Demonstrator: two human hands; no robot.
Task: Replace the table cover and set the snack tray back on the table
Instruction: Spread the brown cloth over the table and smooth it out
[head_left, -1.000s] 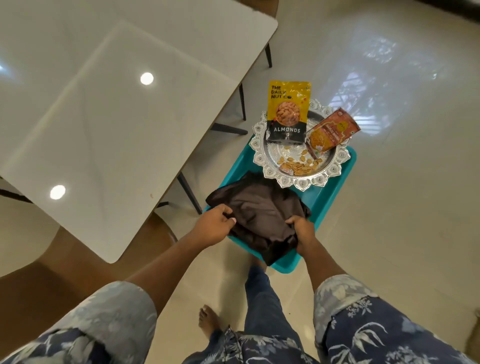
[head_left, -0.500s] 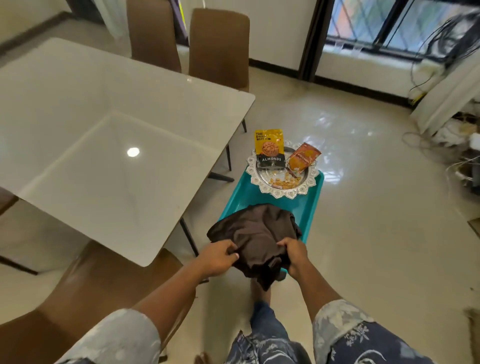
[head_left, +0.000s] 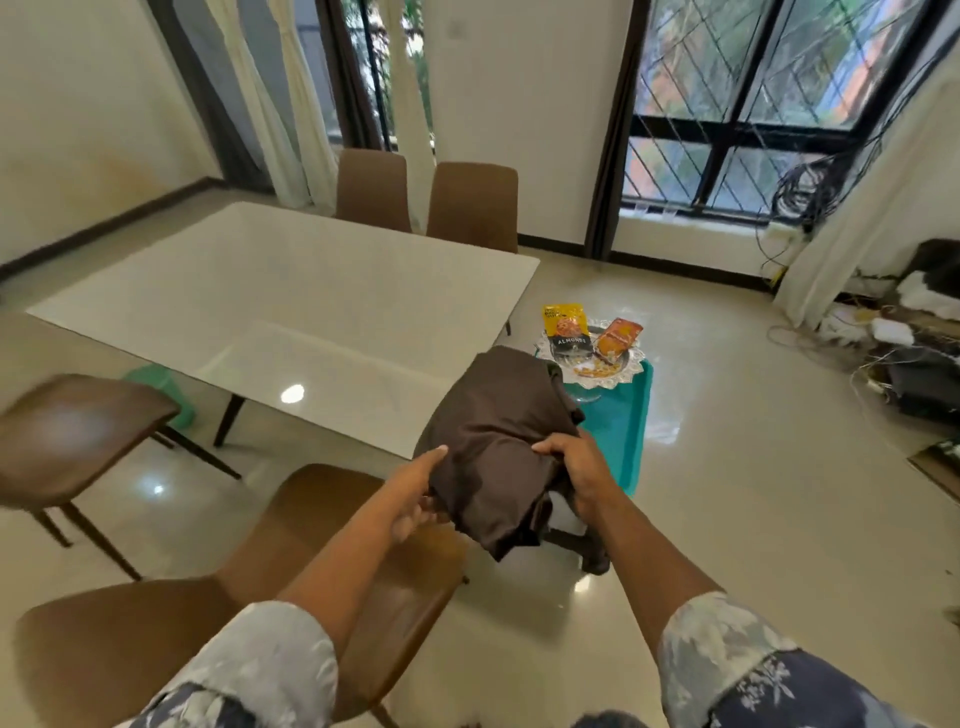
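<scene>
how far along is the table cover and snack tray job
Early. Done: the white table is bare, with no old cover on it. In hand: the left hand and right hand hold the bundled brown cloth in the air beside the table. Left: spreading it, then moving the silver snack tray, now on the teal stool, onto the table.

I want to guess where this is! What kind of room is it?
Most likely a dining room in a home. There is a big white table with brown chairs around it, long curtains by tall windows, and a tray of snacks sitting nearby.
</scene>
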